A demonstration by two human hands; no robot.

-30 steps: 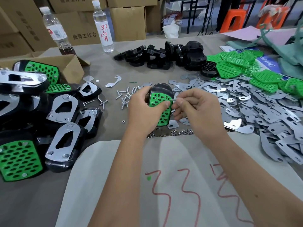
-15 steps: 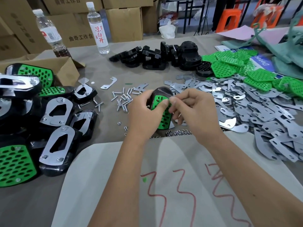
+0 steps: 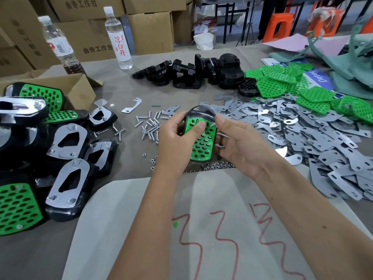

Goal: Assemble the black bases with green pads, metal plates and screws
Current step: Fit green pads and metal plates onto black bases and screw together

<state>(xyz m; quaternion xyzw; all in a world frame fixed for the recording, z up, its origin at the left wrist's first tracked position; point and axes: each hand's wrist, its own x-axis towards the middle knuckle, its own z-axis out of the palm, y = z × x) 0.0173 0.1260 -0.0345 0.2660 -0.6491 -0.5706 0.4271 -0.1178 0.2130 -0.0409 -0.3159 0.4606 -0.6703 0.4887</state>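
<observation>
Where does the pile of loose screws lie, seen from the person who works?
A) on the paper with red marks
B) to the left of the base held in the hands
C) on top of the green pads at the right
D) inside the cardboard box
B: the loose screws lie on the table just left of the held base, beyond the left hand.

both hands (image 3: 203,144) close together, fingers curled, right seemingly pinching
</observation>
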